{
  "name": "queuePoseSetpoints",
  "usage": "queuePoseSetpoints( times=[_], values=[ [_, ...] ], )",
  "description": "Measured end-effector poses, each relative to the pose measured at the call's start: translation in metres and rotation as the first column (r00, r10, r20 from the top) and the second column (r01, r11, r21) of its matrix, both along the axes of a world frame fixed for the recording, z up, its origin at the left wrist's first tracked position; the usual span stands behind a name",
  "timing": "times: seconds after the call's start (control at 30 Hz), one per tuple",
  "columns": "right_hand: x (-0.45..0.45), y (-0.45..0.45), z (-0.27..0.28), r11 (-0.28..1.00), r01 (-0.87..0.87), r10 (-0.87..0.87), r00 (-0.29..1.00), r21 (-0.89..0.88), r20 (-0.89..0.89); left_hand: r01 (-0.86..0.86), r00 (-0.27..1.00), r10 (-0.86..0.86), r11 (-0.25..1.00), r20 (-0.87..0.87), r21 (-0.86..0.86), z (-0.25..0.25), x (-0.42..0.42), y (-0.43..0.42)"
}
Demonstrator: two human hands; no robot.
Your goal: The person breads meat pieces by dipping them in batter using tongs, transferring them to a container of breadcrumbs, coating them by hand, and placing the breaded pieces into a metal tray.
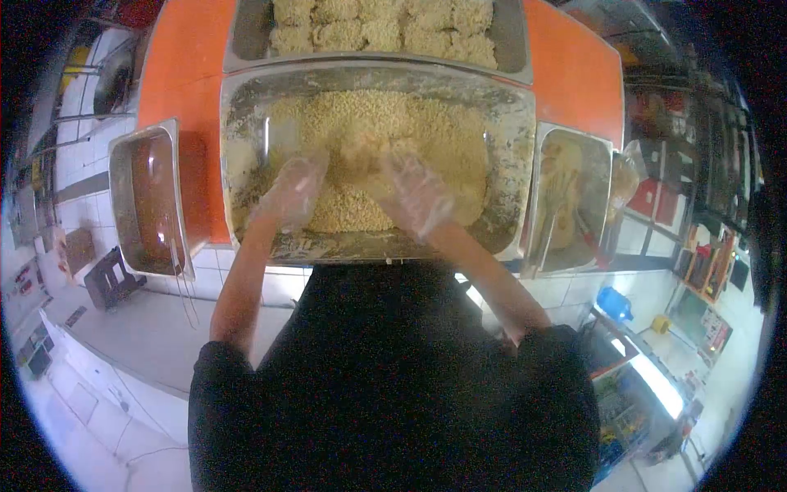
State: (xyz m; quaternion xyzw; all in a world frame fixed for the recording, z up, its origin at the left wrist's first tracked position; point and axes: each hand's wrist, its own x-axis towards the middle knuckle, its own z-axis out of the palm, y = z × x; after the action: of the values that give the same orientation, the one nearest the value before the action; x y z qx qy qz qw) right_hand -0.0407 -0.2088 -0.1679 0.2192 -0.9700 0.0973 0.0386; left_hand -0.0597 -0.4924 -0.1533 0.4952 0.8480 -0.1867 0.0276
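Note:
My left hand, in a clear plastic glove, is over the left middle of a large metal tray of pale, crumbly breading. My right hand, gloved the same way, is opposite it over the right middle. A gap separates the two hands, and their fingers point inward and away from me. Motion smears the fingertips, but both hands look open with nothing gripped. Between them is a blurred pale patch; I cannot tell whether it is a coated piece or loose crumbs.
Behind the large tray, another metal tray holds several crumb-coated pieces. A pan with a wire-handled tool stands left. On the right, another pan holds pale batter and tongs. Orange worktop shows around the trays.

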Motion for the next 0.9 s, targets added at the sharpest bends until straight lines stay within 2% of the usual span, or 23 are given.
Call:
queuePoseSetpoints(
  times=[0.03,0.07,0.13,0.17,0.2,0.23,0.3,0.37,0.4,0.43,0.47,0.5,0.57,0.6,0.63,0.7,0.73,0.8,0.83,0.87,0.9],
  values=[
    [0.013,0.001,-0.003,0.998,-0.018,0.024,0.994,0.054,-0.107,0.042,0.999,-0.045,0.994,0.024,0.103,-0.001,0.004,0.002],
    [0.029,0.011,-0.029,0.821,0.199,-0.028,0.950,0.535,-0.310,0.077,0.995,-0.087,0.976,0.039,0.205,-0.003,0.006,0.004],
    [0.034,0.031,-0.036,0.407,0.438,0.042,0.868,0.802,-0.495,0.137,0.984,-0.172,0.906,0.054,0.400,-0.004,0.012,0.009],
    [0.030,0.049,-0.035,0.591,-0.027,0.083,0.996,0.806,-0.028,0.151,0.979,-0.195,0.882,0.054,0.446,-0.006,0.015,0.015],
    [0.027,0.049,-0.039,0.661,-0.250,0.156,0.968,0.708,0.195,0.166,0.974,-0.219,0.856,0.053,0.489,-0.007,0.017,0.021],
    [0.023,0.047,-0.040,0.708,-0.438,0.217,0.881,0.554,0.420,0.049,0.956,-0.163,0.907,0.243,0.418,-0.014,0.021,0.036],
    [0.027,0.037,-0.032,0.872,-0.399,0.195,0.815,0.284,0.545,-0.145,0.818,-0.002,0.967,0.575,0.211,-0.031,0.031,0.073],
    [0.032,0.027,-0.025,0.951,-0.286,0.173,0.810,0.119,0.560,-0.259,0.567,0.203,0.964,0.799,-0.061,-0.046,0.040,0.091],
    [0.033,0.023,-0.024,0.967,-0.247,0.170,0.806,0.061,0.567,-0.259,0.569,0.204,0.964,0.797,-0.062,-0.049,0.044,0.091],
    [0.033,0.021,-0.022,0.976,-0.215,0.169,0.810,0.016,0.562,-0.475,0.608,0.162,0.858,0.777,0.193,-0.052,0.046,0.091],
    [0.033,0.020,-0.020,0.981,-0.193,0.174,0.813,-0.025,0.556,-0.627,0.651,0.135,0.651,0.747,0.429,-0.056,0.048,0.090],
    [0.031,0.019,-0.015,0.983,-0.173,0.181,0.814,-0.068,0.552,-0.628,0.650,0.136,0.650,0.747,0.428,-0.054,0.048,0.084],
    [0.020,0.019,0.007,0.975,-0.151,0.212,0.843,-0.162,0.493,-0.719,0.541,0.070,0.555,0.838,0.418,-0.037,0.037,0.070],
    [0.012,0.021,0.020,0.969,-0.149,0.226,0.865,-0.199,0.449,-0.720,0.537,0.070,0.558,0.840,0.414,-0.013,0.029,0.068],
    [0.006,0.024,0.032,0.960,-0.153,0.239,0.883,-0.233,0.404,-0.723,0.509,0.237,0.639,0.827,0.261,0.019,0.021,0.068],
    [-0.005,0.032,0.041,0.970,-0.140,0.208,0.902,-0.199,0.379,-0.715,0.480,0.394,0.694,0.784,0.089,0.010,0.027,0.061],
    [-0.010,0.036,0.035,0.970,-0.139,0.207,0.902,-0.199,0.379,-0.878,0.378,0.134,0.365,0.916,0.309,-0.034,0.036,0.045],
    [-0.028,0.041,0.013,0.916,0.258,-0.139,0.921,-0.305,0.363,-0.930,0.369,-0.171,-0.058,0.914,0.364,-0.065,0.015,0.027],
    [-0.037,0.049,-0.009,0.916,0.257,-0.136,0.922,-0.308,0.363,-0.946,0.108,-0.546,-0.313,0.831,-0.083,-0.071,-0.003,0.022],
    [-0.045,0.061,-0.039,0.981,0.194,-0.184,0.955,-0.021,0.232,-0.883,0.018,-0.724,-0.335,0.689,-0.329,-0.068,-0.025,0.023],
    [-0.059,0.062,-0.051,0.977,0.172,-0.191,0.968,0.129,0.161,-0.759,-0.008,-0.860,-0.327,0.510,-0.563,-0.064,-0.048,0.024]
  ],
)
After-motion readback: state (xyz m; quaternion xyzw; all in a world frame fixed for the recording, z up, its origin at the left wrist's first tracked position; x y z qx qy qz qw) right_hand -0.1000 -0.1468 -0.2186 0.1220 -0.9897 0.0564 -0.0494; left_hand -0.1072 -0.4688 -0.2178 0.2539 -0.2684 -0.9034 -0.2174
